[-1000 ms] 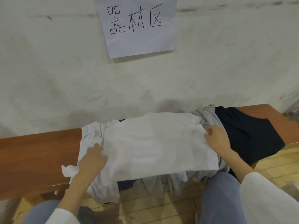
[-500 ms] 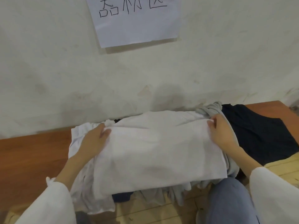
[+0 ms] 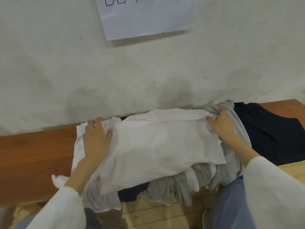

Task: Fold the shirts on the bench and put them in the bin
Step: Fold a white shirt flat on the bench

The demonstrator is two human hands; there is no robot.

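Both hands are sliding away from me toward the wall side of the white shirt (image 3: 161,142). A second ago my left hand (image 3: 96,139) was down near the front edge; now it is lying flat over the folded-in left side, fingers straight and spread, pressing the cloth down. My right hand (image 3: 221,124) is reaching the far right corner, and its fingers are curling there, seemingly bunching the corner against the thumb.

I am reading this as smoothing and squaring the first fold, not finishing it. The shirt is still lying wide across the pile, so I am judging that it needs more folds before it goes anywhere. No bin is showing in my view.

The white shirt is sitting on top of the heap on the bench (image 3: 33,156), its far edge close to the wall and its near edge hanging just past the bench front. Its top face is looking fairly smooth, with a long crease running along the far side, while the tucked left part is looking rumpled under my palm. A grey shirt (image 3: 237,129) is lying beneath it and spilling out to the right and front, and a dark garment (image 3: 270,129) is spreading further right.
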